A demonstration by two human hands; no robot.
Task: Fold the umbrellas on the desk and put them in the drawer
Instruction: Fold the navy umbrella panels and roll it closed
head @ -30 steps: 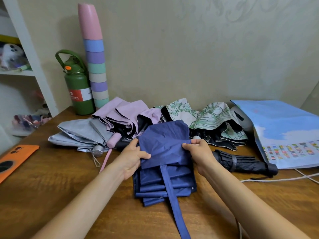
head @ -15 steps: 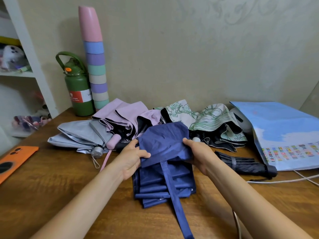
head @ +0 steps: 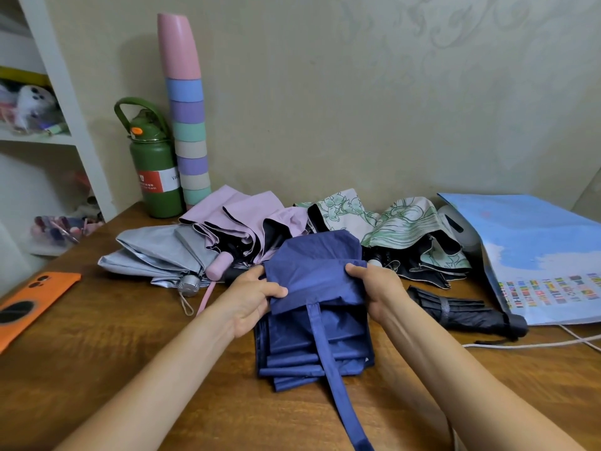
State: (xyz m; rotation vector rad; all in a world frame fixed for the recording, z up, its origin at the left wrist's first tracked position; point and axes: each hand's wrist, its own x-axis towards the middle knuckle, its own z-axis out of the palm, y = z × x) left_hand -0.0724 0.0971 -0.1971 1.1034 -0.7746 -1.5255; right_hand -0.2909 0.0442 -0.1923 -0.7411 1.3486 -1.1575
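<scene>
Navy umbrella (head: pixel 317 320) handle under hands (head: pixel 379 292)

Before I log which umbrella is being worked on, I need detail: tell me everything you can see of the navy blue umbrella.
The navy blue umbrella lies on the wooden desk, nearest the person, collapsed with its thin, matte fabric pleated in flat layers. A long strap of the same cloth trails toward the camera. The left hand and right hand pinch a raised top flap at either edge. Its far end meets the lilac umbrella behind.
</scene>
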